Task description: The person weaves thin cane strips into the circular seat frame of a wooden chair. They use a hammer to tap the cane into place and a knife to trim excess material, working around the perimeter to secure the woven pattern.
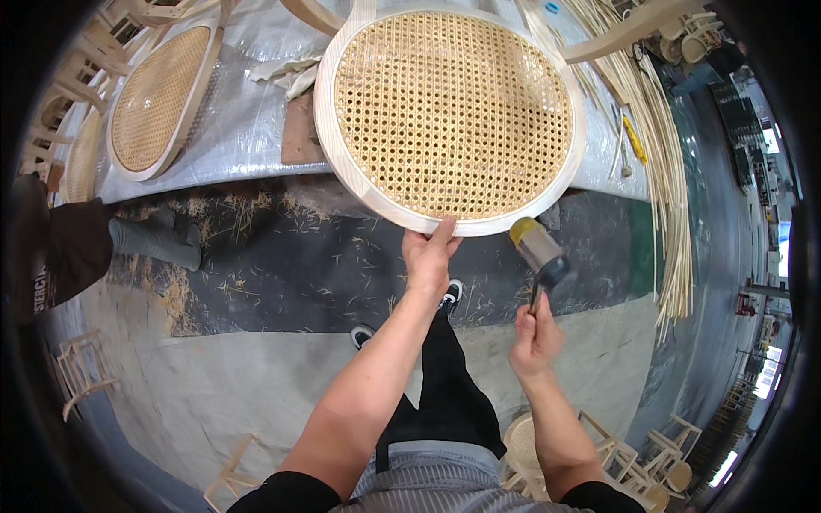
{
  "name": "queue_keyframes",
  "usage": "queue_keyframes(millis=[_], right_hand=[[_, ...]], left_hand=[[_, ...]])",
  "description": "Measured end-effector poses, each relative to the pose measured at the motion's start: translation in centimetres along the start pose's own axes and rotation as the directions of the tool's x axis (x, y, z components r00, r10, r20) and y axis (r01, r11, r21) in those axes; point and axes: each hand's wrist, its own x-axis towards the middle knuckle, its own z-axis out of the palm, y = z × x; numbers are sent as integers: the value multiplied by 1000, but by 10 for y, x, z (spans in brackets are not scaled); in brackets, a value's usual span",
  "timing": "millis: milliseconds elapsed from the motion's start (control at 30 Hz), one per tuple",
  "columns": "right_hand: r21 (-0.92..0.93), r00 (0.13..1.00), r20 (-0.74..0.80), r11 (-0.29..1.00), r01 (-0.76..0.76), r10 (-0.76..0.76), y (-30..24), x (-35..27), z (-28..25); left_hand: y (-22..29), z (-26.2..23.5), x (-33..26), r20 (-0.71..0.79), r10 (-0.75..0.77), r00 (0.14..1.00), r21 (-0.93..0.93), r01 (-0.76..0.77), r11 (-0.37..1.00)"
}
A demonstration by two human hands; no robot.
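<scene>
A round pale-wood chair seat frame with woven cane webbing (453,115) lies on the plastic-covered table, its near rim reaching past the table edge. My left hand (428,256) grips that near rim, thumb on top and fingers hidden beneath. In my right hand (536,339) is the handle of a mallet (540,250) with a dark and grey head and a yellow face. The yellow face is close to the rim, right of my left hand; whether it touches I cannot tell. The mallet is slightly blurred.
Another cane seat frame (162,101) stands on the left of the table (244,145). Long cane strips (671,214) hang over the right edge, near a yellow-handled tool (634,139). At left is another person's sleeve (77,248). Wooden chair frames (633,466) stand behind me on the floor.
</scene>
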Motion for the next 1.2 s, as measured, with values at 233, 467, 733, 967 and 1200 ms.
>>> queue_keyframes(millis=[233,467,733,967,1200], right_hand=[[-7,999,-26,1000,-27,26,-29,6,27],[-82,992,57,991,-105,110,-25,7,33],[-50,988,49,988,-147,149,0,3,47],[-13,982,91,987,-163,164,3,1,42],[20,982,91,985,-169,166,-2,2,52]], left_hand=[[2,-5,4,-53,16,998,50,-13,999],[2,-12,4,-29,4,1000,53,-2,999],[9,-10,3,-53,-75,996,153,82,985],[33,-21,2,-1,-66,998,137,66,988],[34,-24,8,68,-32,997,119,24,993]])
